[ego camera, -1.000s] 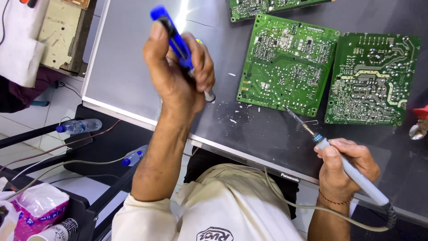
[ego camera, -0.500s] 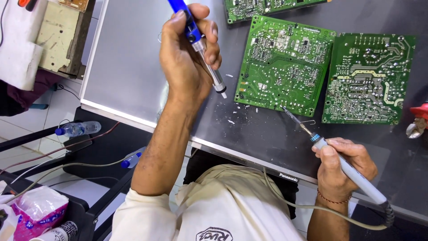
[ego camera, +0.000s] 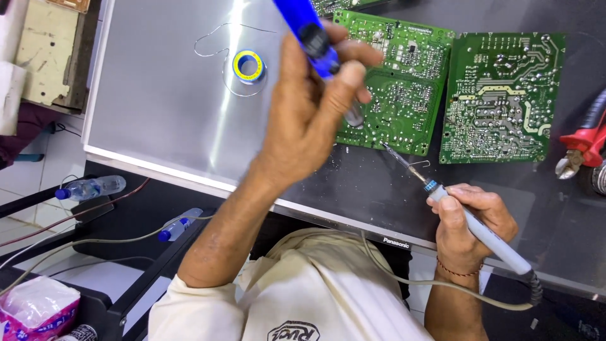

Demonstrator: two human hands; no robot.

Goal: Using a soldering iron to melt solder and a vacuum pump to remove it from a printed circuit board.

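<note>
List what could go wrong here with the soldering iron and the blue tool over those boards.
1. The soldering iron in the right hand has its tip at the edge of the middle green board; a slip could probably scorch it.
2. The left hand, gripping the blue desoldering pump, hangs just beside that tip and might get burned.
3. The iron's cord trails across the shirt and could snag.

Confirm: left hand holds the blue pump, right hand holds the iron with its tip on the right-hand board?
Not quite. In the head view the iron in the right hand has its tip at the lower edge of the middle board, not the right-hand board. The left hand does hold the blue pump.
</note>
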